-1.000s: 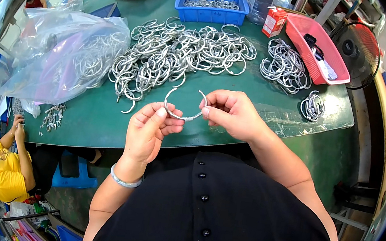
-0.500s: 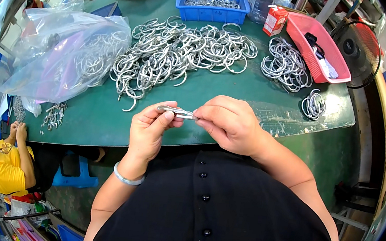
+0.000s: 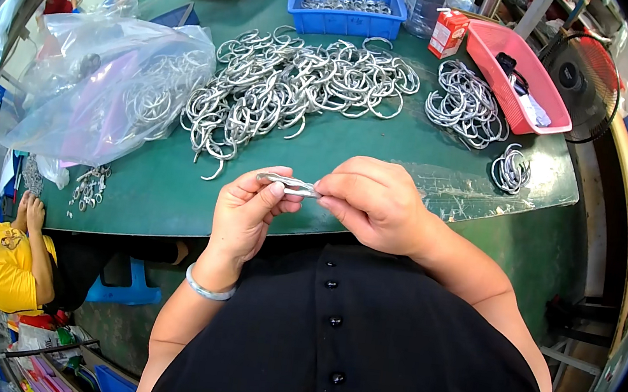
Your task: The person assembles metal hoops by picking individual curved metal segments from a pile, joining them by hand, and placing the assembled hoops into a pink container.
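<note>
The silvery bangle [image 3: 292, 186] is now showing edge-on between the hands, where a second ago it was facing me as an open curve; the right hand [image 3: 376, 204] is sitting with its fingers turned more downward than then.

Nearest, the person is wearing a black buttoned top [image 3: 367, 336] and a pale wrist ring [image 3: 209, 286] on the left arm. The left hand [image 3: 246, 205] is pinching the bangle's left part, thumb closed against the fingers, while the right hand is gripping its right end tightly between thumb and fingertips. They're holding it just above the near edge of the green table [image 3: 352, 140].

Beyond, a small bundle of bangles [image 3: 510, 171] is lying to the right. A big tangled heap [image 3: 289, 75] is spreading across the middle, a clear plastic bag [image 3: 42, 112] is slumping to its left, and a smaller pile [image 3: 462, 104] is resting to its right, beside a pink basket [image 3: 492, 85]. Farther off, a blue tray [image 3: 345, 25] is holding metal pieces.
</note>
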A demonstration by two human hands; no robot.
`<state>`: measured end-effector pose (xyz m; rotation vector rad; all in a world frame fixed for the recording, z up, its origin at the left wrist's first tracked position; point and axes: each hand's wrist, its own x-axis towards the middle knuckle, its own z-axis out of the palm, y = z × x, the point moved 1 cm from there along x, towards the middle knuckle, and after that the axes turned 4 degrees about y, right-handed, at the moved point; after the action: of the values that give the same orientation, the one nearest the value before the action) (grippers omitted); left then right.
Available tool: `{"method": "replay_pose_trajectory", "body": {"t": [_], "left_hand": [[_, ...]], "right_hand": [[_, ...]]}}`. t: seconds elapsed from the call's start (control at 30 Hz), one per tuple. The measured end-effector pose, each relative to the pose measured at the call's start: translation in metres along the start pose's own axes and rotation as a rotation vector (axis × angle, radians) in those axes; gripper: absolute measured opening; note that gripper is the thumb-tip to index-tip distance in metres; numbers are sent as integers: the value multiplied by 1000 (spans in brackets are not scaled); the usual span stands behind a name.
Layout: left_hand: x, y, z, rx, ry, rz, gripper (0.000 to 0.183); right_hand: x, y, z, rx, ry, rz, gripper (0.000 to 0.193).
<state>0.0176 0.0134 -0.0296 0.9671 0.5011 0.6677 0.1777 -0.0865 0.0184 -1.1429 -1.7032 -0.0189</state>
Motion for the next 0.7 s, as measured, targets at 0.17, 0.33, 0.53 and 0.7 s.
{"method": "replay_pose_trajectory", "body": {"t": [0.17, 0.33, 0.53, 0.7], "left_hand": [[-2, -1, 3, -30, 6, -7, 19], [0, 1, 5, -46, 1, -6, 19], [2, 0, 3, -51, -9, -4, 19], [0, 0, 5, -48, -16, -25, 20]], "right_hand": [[0, -7, 2, -21, 6, -66, 15], [2, -8, 6, -107, -19, -187, 15], [3, -8, 5, -112, -46, -189, 15], [0, -7, 4, -69, -15, -153, 15]]}}
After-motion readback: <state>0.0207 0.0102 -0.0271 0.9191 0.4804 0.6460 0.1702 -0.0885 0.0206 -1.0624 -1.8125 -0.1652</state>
